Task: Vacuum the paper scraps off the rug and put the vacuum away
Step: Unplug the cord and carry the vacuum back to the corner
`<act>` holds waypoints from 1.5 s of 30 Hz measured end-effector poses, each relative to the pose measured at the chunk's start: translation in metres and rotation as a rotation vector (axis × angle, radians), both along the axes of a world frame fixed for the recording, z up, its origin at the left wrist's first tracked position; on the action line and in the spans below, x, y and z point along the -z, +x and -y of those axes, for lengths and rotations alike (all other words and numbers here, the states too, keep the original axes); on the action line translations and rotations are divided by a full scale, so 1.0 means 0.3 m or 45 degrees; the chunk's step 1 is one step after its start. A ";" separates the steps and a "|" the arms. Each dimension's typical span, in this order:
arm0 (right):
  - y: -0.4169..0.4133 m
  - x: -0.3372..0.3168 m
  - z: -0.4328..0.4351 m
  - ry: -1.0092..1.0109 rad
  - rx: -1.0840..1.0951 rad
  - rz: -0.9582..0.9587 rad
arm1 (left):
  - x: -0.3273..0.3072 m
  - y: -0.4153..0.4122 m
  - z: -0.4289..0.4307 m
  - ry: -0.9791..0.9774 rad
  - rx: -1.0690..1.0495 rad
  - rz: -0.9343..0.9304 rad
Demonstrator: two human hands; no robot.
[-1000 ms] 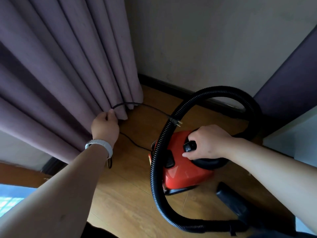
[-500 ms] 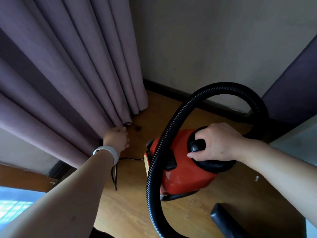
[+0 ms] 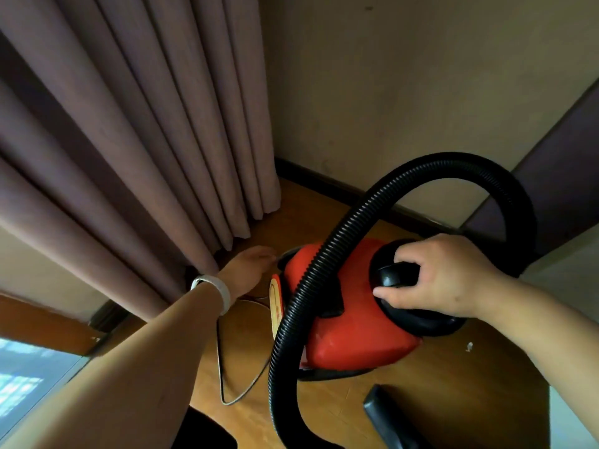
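Vacuum (image 3: pixel 350 328): red body (canister type), black ribbed hose (image 3: pixel 324 254) arching over
Right hand (image 3: pixel 444 277): grips black top handle (image 3: pixel 397 276)
Left hand (image 3: pixel 249 267): grip unclear, blurred

A wooden plank floor (image 3: pixel 421 400) fills the lower centre and right of the frame, edged by a dark baseboard (image 3: pixel 327 181) at the upper centre. The red vacuum (image 3: pixel 343 328) is at mid-frame. Whether its base rests fully on the boards cannot be told. To its lower left, a thin cord (image 3: pixel 223 377) lies in a loop. A black nozzle (image 3: pixel 385 413) lies at lower right, and a small white scrap (image 3: pixel 469 346) at right.
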State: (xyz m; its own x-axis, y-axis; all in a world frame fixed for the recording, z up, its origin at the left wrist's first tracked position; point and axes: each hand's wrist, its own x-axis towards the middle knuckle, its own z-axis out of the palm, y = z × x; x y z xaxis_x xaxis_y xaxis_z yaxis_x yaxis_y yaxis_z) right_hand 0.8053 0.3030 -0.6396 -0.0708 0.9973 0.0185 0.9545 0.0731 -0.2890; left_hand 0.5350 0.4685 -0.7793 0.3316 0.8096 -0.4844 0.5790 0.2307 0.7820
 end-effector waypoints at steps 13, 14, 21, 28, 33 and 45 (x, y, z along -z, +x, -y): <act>0.112 -0.022 0.029 0.049 0.321 -0.405 | -0.120 0.014 0.077 -0.253 0.129 0.214; 0.113 -0.015 0.027 0.061 0.355 -0.411 | -0.125 0.009 0.079 -0.253 0.140 0.236; 0.085 0.011 -0.008 0.160 0.536 -0.354 | -0.156 0.046 0.121 -0.014 0.122 0.337; 0.044 0.011 -0.047 0.165 0.620 -0.354 | -0.144 0.094 0.156 0.225 0.097 0.208; 0.014 0.009 -0.067 0.131 0.610 -0.321 | -0.148 0.108 0.162 0.338 0.172 -0.004; 0.026 0.043 -0.067 0.125 0.622 -0.281 | -0.145 -0.012 0.088 0.356 0.237 -0.023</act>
State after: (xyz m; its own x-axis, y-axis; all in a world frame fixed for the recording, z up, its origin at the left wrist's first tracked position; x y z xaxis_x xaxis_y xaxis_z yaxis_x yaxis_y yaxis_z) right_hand 0.8130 0.3231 -0.6525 0.4167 0.9059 0.0753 0.8014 -0.3269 -0.5009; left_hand 0.5314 0.4420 -0.7359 0.4796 0.8383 -0.2593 0.6057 -0.1024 0.7891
